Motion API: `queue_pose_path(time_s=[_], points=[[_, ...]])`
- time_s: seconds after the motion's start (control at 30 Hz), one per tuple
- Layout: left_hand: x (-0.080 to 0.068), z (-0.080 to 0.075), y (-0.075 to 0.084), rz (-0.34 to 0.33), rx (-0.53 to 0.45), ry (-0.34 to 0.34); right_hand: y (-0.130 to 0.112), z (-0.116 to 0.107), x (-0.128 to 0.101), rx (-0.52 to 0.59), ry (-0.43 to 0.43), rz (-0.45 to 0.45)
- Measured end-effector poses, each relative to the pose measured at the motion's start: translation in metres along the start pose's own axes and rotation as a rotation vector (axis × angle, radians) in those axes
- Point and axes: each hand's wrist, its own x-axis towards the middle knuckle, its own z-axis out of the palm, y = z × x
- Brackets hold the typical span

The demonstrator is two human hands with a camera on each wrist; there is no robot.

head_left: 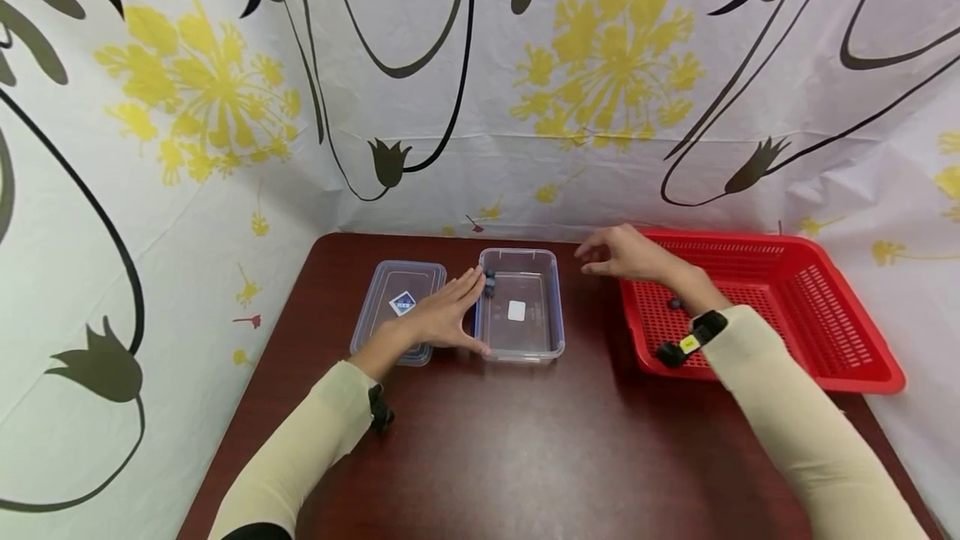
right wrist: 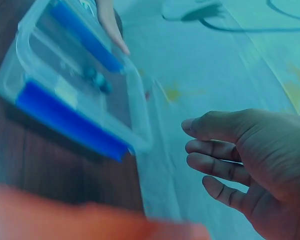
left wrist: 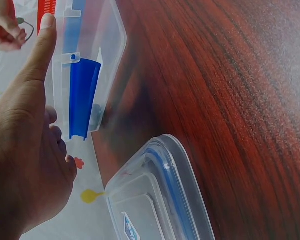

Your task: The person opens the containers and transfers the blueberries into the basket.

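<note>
My left hand [head_left: 442, 319] lies flat with straight fingers against the left wall of the clear plastic container [head_left: 521, 307] on the dark counter [head_left: 525, 448], steadying it, with the container's lid [head_left: 400, 307] lying just to the container's left under my palm. A couple of small dark blue beads [head_left: 490, 282] already sit in the container's far left corner, so I judge the filling only begun. My right hand [head_left: 633, 255] hovers relaxed and holding nothing, to the container's right, before the red basket [head_left: 825, 332], where at least one more small dark piece [head_left: 676, 303] waits.
</note>
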Motion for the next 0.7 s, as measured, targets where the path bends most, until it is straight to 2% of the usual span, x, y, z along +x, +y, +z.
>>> queue_pose_path(time_s=[0.17,0.4,0.53,0.7], points=[[0.0,0.002,-0.002,0.005,0.001,0.004,-0.015,0.028,0.027,0.069,-0.015,-0.031],[0.002,0.004,-0.003,0.004,-0.003,0.006,-0.025,0.065,0.057,0.134,-0.079,-0.002],[0.001,0.004,-0.003,-0.001,0.002,0.005,-0.029,0.086,0.071,0.122,-0.122,0.01],[0.002,0.004,-0.002,-0.004,0.013,0.01,-0.035,0.106,0.083,0.112,-0.125,0.051]])
